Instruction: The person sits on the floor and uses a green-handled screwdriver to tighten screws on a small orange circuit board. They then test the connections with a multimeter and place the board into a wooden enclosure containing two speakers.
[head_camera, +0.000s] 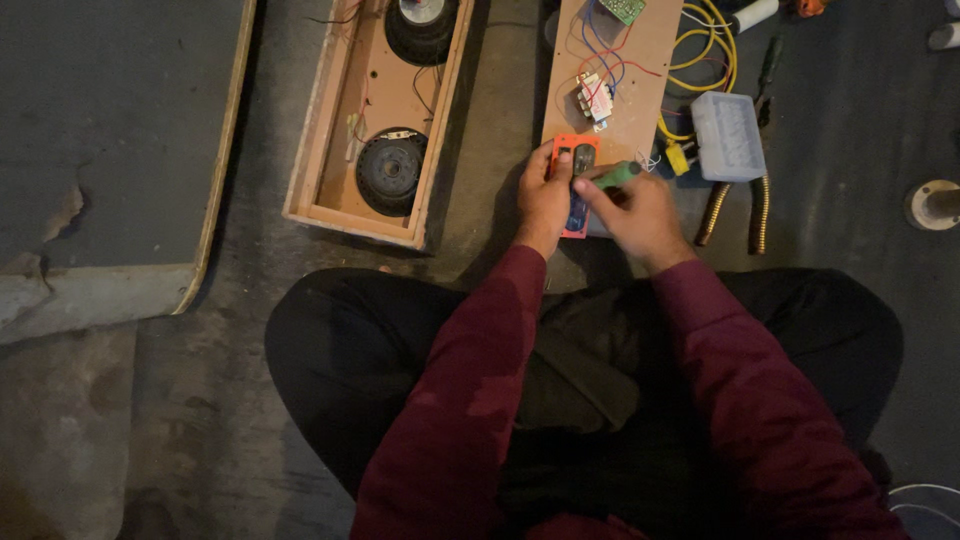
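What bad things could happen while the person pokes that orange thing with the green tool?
The left hand pinches the small orange part only at its edge, so the green-handled tool in the right hand might slip and jab a finger. The hands also work right beside the wooden board with thin loose wires, so a sudden slip could perhaps snag or tug one.
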